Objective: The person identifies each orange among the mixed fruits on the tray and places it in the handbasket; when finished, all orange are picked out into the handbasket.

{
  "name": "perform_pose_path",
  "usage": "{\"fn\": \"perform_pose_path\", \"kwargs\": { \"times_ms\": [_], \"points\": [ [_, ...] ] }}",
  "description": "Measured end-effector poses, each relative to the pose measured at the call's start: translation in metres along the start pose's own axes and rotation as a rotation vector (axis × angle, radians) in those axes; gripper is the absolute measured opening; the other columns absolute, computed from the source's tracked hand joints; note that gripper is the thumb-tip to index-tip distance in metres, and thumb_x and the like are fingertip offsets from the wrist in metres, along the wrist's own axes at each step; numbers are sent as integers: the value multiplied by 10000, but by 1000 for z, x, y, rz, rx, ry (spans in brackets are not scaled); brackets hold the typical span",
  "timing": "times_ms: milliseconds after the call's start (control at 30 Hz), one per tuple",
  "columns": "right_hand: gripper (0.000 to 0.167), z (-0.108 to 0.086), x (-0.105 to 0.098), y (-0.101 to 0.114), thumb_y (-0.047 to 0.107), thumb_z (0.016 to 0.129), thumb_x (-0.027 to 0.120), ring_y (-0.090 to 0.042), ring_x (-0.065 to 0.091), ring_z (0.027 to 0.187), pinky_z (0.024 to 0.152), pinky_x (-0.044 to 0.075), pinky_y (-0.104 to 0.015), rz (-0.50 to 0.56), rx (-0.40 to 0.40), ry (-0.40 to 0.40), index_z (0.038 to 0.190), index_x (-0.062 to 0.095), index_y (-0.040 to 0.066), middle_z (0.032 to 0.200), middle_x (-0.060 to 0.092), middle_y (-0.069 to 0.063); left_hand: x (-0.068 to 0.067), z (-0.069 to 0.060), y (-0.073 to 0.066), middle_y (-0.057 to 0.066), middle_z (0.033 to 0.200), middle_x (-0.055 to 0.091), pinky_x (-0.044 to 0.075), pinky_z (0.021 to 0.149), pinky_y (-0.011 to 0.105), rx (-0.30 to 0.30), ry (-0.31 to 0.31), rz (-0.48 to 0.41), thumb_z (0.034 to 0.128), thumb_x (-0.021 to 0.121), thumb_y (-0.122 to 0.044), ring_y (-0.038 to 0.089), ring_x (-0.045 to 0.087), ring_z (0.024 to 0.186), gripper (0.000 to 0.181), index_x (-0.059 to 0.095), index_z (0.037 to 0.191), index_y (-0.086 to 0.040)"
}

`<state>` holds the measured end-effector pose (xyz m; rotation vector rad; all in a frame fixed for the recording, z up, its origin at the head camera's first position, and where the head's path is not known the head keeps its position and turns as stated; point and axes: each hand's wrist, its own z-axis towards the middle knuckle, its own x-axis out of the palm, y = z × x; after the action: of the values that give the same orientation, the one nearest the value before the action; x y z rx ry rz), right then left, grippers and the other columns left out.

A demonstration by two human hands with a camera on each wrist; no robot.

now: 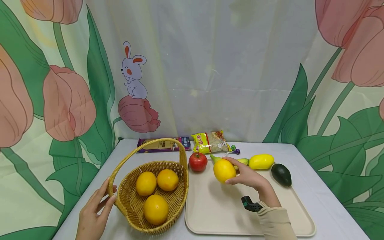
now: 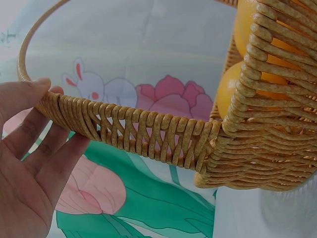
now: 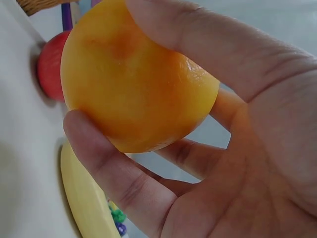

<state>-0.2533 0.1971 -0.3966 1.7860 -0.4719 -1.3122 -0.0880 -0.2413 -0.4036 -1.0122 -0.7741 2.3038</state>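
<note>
My left hand [image 1: 95, 213] grips the handle [image 1: 183, 159] of a woven wicker basket [image 2: 277, 168] near its left base, thumb on one side and fingers on the other. Inside the basket lie three yellow-orange round fruits [image 1: 156, 209]. Over the tray's back part, my right hand [image 1: 250, 176] holds a round yellow-orange fruit [image 1: 224, 170] between thumb and fingers. The right wrist view shows its orange-tinged skin [image 3: 133, 84] close up. Partly hidden behind this hand is a banana [image 3: 86, 193]. A red tomato-like fruit [image 1: 198, 162] sits left of the held fruit.
A beige tray [image 1: 219, 213] lies right of the basket. On its right side are a yellow oblong fruit [image 1: 261, 161] and a dark green avocado-like fruit [image 1: 281, 174]. Behind stand a purple packet [image 1: 184, 142], a yellow-and-clear bag [image 1: 211, 141] and small wrapped candies [image 1: 237, 151]. A printed curtain [image 1: 225, 83] hangs behind.
</note>
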Motion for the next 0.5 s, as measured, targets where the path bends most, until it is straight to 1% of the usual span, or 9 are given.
{"fn": "perform_pose_path", "kwargs": {
  "times_ms": [200, 333, 400, 500],
  "points": [
    [871, 0, 3, 9, 303, 716, 818, -301, 500, 1087, 835, 519, -384, 4, -28, 7, 1442, 339, 343, 1360, 465, -105, 0, 0, 0, -297, 1039, 492, 432, 790, -72, 0, -1, 2, 877, 621, 16, -264, 430, 1001, 638, 434, 1418, -265],
    [875, 0, 5, 15, 299, 723, 815, -309, 504, 1086, 821, 515, -374, 7, -54, 22, 1451, 330, 327, 1356, 465, -105, 0, 0, 0, -304, 1041, 489, 435, 792, -69, 1, 1, -3, 877, 618, 20, -264, 429, 1007, 640, 431, 1419, -267],
    [866, 0, 6, 17, 297, 725, 814, -311, 505, 1088, 814, 510, -357, 12, -65, 31, 1444, 334, 344, 1357, 462, -105, 0, 0, 0, -304, 1039, 489, 436, 791, -69, 0, 0, -2, 877, 618, 21, -265, 427, 1007, 640, 433, 1418, -265],
    [856, 1, 7, 19, 286, 733, 810, -311, 505, 1085, 801, 506, -339, 24, -80, 48, 1444, 335, 340, 1364, 453, -110, 0, 0, -1, -300, 1036, 491, 436, 789, -69, -6, 0, 1, 878, 617, 20, -264, 425, 1003, 638, 435, 1417, -268]
  ]
}}
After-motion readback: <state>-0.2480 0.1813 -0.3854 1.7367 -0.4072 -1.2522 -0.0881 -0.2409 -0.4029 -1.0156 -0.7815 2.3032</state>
